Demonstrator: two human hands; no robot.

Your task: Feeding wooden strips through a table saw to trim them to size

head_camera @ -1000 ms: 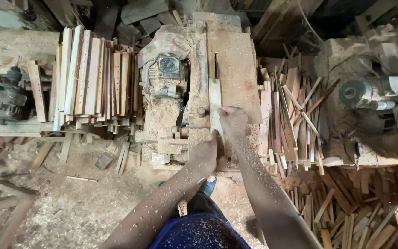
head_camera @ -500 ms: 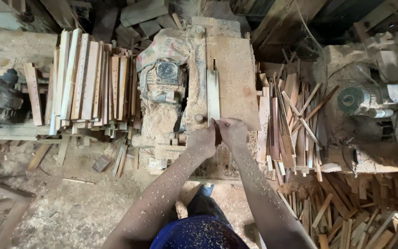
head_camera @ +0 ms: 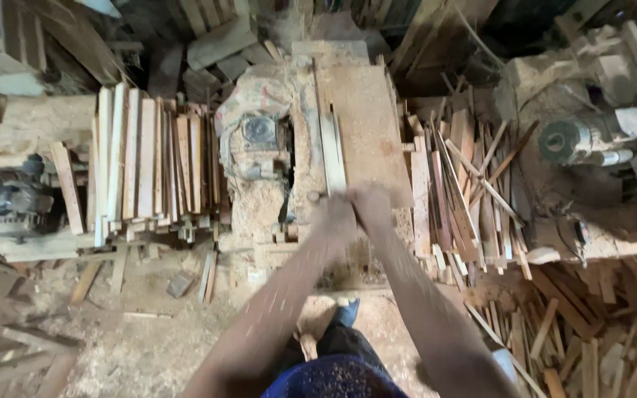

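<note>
Because both hands are blurred, I cannot tell whether their fingers are apart or clamped; the left hand [head_camera: 333,215] and right hand [head_camera: 369,205] meet at the near end of a pale wooden strip [head_camera: 332,151] lying lengthwise on the sawdust-covered worktop [head_camera: 366,118]. Just left of the strip sits a dusty motor [head_camera: 259,136], partly buried in sawdust. Stacked planks [head_camera: 145,166] lie further left, thin offcuts [head_camera: 473,188] pile up right, and a second motor [head_camera: 587,140] stands beyond.

Pale wooden strip [head_camera: 332,151]: long, narrow, lying flat lengthwise on the saw bench [head_camera: 366,110], near its left edge, its near end reaching the bench's front edge.
</note>
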